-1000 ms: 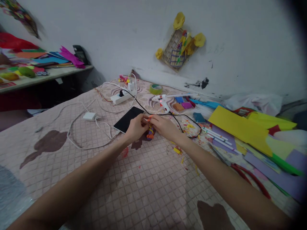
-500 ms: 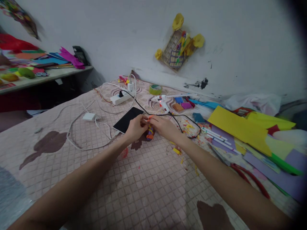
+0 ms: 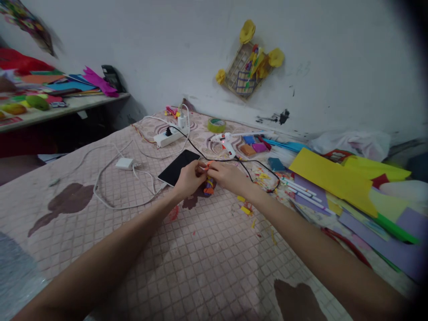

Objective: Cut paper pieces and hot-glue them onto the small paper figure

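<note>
Near the middle of the bed-like patterned surface, my left hand (image 3: 190, 179) and my right hand (image 3: 231, 177) meet with fingertips pinched together. Between them is a small orange, purple and yellow craft figure (image 3: 209, 186), its lower end hanging below the fingers. The fingers cover its orange top, so its details are hidden. Just behind my left hand lies a black tablet (image 3: 179, 167). A white glue gun (image 3: 228, 145) with a lit red light rests beyond my right hand, its black cord (image 3: 245, 161) running past the hands.
A white power strip (image 3: 169, 135), a charger (image 3: 125, 163) with looping cable and a green tape roll (image 3: 216, 125) lie toward the back. To the right are yellow sheets (image 3: 334, 178), white sticks (image 3: 310, 198) and red-handled scissors (image 3: 347, 245). Yellow scraps (image 3: 246, 210) lie near my right wrist.
Both hands stay in nearly the same spot around the craft figure, with the fingers shifting only slightly at its orange top. My right forearm has moved a little, covering more of the scissors.
</note>
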Action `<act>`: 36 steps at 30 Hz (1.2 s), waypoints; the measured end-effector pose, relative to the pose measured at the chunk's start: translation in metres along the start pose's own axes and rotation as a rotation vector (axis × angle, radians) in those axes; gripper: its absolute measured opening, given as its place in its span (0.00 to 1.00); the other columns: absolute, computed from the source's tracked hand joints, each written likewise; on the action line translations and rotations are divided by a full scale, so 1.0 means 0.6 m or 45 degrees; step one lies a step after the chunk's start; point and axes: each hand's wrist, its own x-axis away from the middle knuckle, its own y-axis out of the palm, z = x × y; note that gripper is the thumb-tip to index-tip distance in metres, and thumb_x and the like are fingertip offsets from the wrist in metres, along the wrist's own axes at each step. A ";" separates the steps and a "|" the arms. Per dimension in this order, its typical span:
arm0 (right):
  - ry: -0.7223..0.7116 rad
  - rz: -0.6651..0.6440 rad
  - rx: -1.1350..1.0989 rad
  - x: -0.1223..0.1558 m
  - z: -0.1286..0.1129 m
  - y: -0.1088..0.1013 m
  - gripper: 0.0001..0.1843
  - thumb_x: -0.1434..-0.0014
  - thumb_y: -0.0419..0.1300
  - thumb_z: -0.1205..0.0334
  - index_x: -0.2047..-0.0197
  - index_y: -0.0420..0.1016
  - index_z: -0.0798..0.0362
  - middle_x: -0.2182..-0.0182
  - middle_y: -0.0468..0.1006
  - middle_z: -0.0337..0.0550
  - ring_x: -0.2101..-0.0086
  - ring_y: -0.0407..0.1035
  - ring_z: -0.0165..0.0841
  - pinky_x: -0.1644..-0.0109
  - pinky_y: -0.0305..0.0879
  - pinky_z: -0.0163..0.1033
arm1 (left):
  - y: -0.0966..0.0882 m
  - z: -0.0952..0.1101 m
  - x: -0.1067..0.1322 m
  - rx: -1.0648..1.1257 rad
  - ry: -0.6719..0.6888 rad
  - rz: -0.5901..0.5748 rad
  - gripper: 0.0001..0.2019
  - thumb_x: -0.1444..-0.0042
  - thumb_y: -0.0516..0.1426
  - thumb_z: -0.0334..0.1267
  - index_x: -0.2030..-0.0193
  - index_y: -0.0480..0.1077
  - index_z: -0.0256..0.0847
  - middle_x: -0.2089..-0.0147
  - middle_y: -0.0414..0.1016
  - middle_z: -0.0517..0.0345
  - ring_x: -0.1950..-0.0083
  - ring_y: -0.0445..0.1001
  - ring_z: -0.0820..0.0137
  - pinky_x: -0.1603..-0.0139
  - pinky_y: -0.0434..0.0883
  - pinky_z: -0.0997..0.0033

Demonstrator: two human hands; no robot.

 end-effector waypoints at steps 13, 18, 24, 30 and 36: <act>0.188 0.110 -0.257 0.010 0.000 -0.014 0.13 0.41 0.51 0.72 0.53 0.67 0.50 0.55 0.70 0.45 0.57 0.67 0.35 0.59 0.64 0.37 | -0.001 -0.002 -0.002 0.023 -0.050 -0.001 0.10 0.53 0.57 0.32 0.62 0.68 0.37 0.72 0.75 0.58 0.71 0.73 0.72 0.68 0.68 0.73; 0.235 0.195 -0.393 0.034 0.006 -0.029 0.11 0.39 0.49 0.71 0.57 0.68 0.51 0.57 0.70 0.46 0.57 0.67 0.35 0.56 0.64 0.39 | -0.002 -0.004 -0.001 -0.006 -0.061 0.007 0.10 0.53 0.57 0.34 0.62 0.68 0.37 0.72 0.75 0.59 0.72 0.72 0.72 0.70 0.67 0.74; 0.269 0.253 -0.477 0.075 0.012 -0.041 0.07 0.41 0.51 0.70 0.63 0.69 0.52 0.62 0.72 0.45 0.60 0.66 0.35 0.58 0.62 0.39 | 0.000 -0.004 -0.001 -0.031 -0.064 0.015 0.09 0.53 0.57 0.35 0.62 0.69 0.37 0.71 0.76 0.57 0.70 0.73 0.71 0.69 0.67 0.73; 0.524 0.300 -0.806 0.063 -0.005 -0.034 0.04 0.45 0.55 0.69 0.69 0.70 0.53 0.70 0.72 0.42 0.68 0.65 0.33 0.65 0.61 0.36 | 0.004 0.001 0.001 -0.034 -0.038 0.028 0.10 0.54 0.57 0.34 0.63 0.68 0.38 0.71 0.75 0.58 0.71 0.73 0.71 0.69 0.68 0.73; 0.677 0.353 -0.979 0.018 -0.027 0.007 0.06 0.48 0.55 0.73 0.67 0.67 0.53 0.70 0.72 0.38 0.70 0.67 0.29 0.68 0.62 0.33 | 0.004 -0.001 0.000 -0.009 -0.049 -0.001 0.12 0.54 0.58 0.35 0.61 0.68 0.37 0.72 0.75 0.58 0.70 0.73 0.70 0.68 0.68 0.72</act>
